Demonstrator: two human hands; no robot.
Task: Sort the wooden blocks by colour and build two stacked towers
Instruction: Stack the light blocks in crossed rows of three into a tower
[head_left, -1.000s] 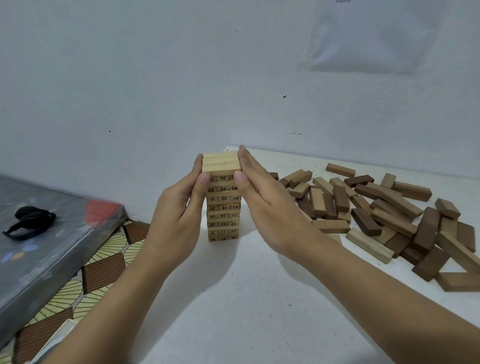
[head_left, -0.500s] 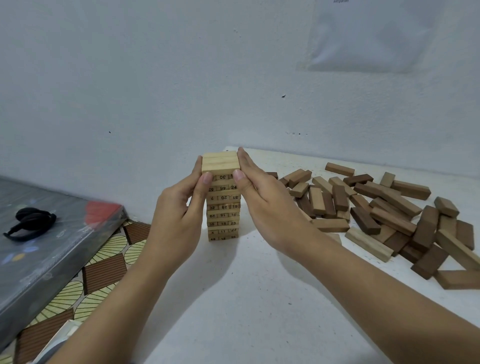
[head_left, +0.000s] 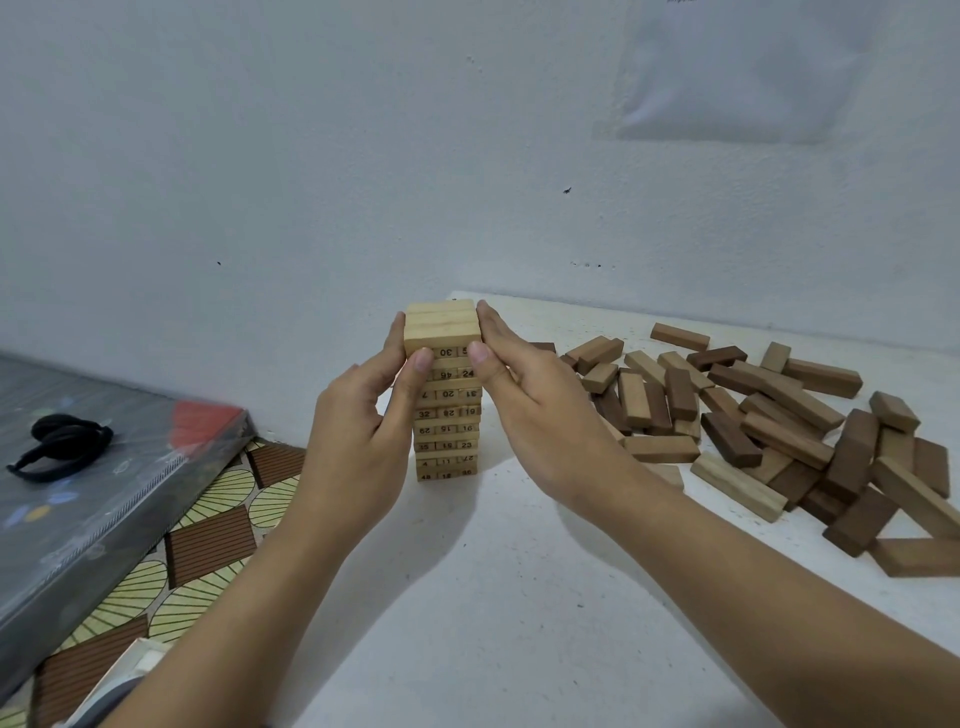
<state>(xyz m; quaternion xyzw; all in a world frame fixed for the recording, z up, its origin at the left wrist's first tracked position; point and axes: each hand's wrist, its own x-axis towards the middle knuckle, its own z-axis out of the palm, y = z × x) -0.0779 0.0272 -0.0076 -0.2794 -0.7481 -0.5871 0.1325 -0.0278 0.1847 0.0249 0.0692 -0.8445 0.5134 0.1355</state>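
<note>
You have even, cool, fairly bright light here; soft grey shadows pool on the worktop (head_left: 519, 623). The middle is sharp, while the wide lens bows the wall (head_left: 311, 156) and the worktop's edges.
</note>
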